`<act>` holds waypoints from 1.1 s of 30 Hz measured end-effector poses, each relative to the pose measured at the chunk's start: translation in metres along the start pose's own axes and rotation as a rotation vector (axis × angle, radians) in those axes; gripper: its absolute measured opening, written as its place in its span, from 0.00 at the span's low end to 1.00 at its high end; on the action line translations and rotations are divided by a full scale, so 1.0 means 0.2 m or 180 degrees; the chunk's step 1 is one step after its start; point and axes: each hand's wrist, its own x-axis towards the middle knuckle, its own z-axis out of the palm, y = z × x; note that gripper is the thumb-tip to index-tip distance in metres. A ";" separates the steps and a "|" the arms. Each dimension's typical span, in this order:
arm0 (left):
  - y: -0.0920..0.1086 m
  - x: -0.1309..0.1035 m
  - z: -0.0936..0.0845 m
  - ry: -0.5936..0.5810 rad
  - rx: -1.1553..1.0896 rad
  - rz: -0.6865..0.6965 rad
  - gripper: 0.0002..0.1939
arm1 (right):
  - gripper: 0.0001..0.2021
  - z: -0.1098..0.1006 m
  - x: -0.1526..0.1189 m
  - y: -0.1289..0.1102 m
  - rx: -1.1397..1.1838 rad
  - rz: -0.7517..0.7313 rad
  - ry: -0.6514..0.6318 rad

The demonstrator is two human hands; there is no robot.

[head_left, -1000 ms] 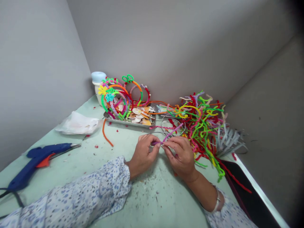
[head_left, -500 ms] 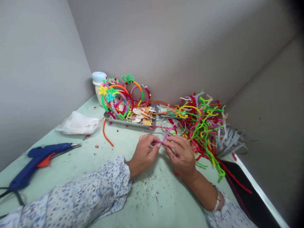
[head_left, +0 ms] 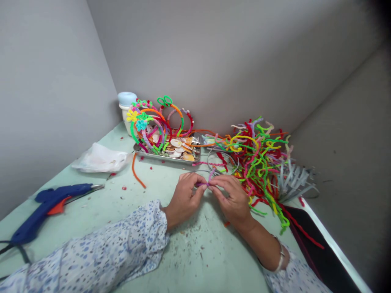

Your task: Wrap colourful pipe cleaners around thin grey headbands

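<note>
A purple pipe cleaner (head_left: 211, 175) is pinched between my two hands above the middle of the table. My left hand (head_left: 187, 193) is closed on its left part, thumb against fingers. From the right, my right hand (head_left: 233, 199) pinches it close to the left fingertips, and a short end sticks up between the hands. A thin grey headband (head_left: 195, 171) shows in part behind the left fingers; whether the pipe cleaner is wound on it I cannot tell. Further grey headband hoops (head_left: 210, 152) lie just beyond my hands.
Behind stands a metal tray (head_left: 171, 158) with shells and pipe-cleaner-covered headbands (head_left: 180, 116). A heap of colourful pipe cleaners (head_left: 259, 162) lies right, beside grey bands (head_left: 296, 183). At left are a blue glue gun (head_left: 51, 205), a plastic bag (head_left: 102, 158) and a lidded white container (head_left: 126, 112).
The upright purple end has become shorter and stands closer to my fingers. My right fingers have shifted slightly; my left hand has stayed in place.
</note>
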 end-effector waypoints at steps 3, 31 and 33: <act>0.00 0.00 0.00 -0.0013 0.0021 0.0011 0.05 | 0.05 0.00 0.00 0.00 -0.0009 -0.0007 -0.0011; 0.01 -0.01 0.01 -0.0001 0.0132 0.0083 0.04 | 0.05 -0.01 0.01 -0.01 0.0274 0.0414 -0.0379; 0.01 -0.01 0.01 -0.0006 0.0146 0.0079 0.04 | 0.05 -0.01 0.01 0.00 0.0282 0.0425 -0.0395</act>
